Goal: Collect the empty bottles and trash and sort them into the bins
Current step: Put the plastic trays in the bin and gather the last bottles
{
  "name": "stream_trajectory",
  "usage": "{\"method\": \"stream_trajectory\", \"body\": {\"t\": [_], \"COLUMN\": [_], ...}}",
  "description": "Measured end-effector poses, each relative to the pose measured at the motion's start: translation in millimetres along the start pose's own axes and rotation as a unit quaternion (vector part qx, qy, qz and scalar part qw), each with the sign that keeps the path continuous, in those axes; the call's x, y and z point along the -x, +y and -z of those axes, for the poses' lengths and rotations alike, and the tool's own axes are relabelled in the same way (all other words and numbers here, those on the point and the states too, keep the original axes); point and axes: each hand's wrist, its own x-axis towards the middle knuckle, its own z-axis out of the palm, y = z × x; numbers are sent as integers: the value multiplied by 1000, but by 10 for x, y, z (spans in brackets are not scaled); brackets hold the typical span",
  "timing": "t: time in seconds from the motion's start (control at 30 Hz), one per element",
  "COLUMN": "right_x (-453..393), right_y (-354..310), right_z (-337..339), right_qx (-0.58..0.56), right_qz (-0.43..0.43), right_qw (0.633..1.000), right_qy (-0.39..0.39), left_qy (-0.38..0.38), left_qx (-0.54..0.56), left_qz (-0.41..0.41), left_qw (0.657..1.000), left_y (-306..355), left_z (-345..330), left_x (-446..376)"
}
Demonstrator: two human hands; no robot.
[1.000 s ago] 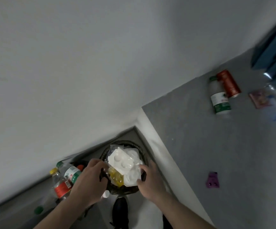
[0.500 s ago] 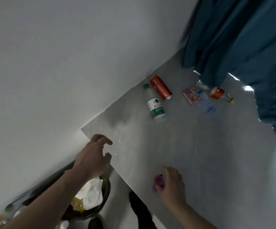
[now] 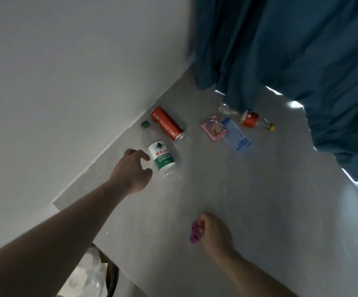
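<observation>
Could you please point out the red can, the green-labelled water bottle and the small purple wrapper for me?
red can [image 3: 167, 123]: head view, middle of its side.
green-labelled water bottle [image 3: 161, 157]: head view, on the label.
purple wrapper [image 3: 195, 233]: head view, the part showing beside the right hand [image 3: 214, 233].

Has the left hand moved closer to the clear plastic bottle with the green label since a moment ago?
Yes. The left hand has reached along the wall toward the clear green-labelled bottle.

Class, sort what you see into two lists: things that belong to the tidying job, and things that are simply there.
Job: water bottle, red can, orange-label bottle, pink wrapper, blue packet, purple scrap, bin.

Simply there: curtain, wall, floor.
</observation>
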Motion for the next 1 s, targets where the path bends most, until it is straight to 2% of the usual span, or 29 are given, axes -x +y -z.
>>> {"method": "stream_trajectory", "body": {"t": [0.13, 0.33, 0.57, 0.67, 0.8, 1.0], "right_x": [-694, -1427, -2394, -2648, -2734, -2636], "right_y": [351, 280, -65, -204, -235, -13], "right_z": [582, 1297, 1624, 1530, 1416, 1545], "right_qx": [4, -9, -157, -93, -3, 53], "right_qz": [-78, -80, -129, -168, -166, -155], "right_qw": [996, 985, 968, 970, 972, 982], "right_qy": [45, 150, 150, 146, 169, 90], "left_qy": [10, 40, 21, -9, -32, -69], "left_qx": [-18, -49, -111, -137, -163, -170], "left_qz": [26, -12, -20, -4, 10, -10], "left_qw": [999, 998, 993, 991, 986, 983], "left_y": [155, 347, 697, 857, 974, 1079], "left_z": [-16, -14, -170, -316, -489, -608], "left_x": [-274, -583, -1006, -1153, -1272, -1277]}}
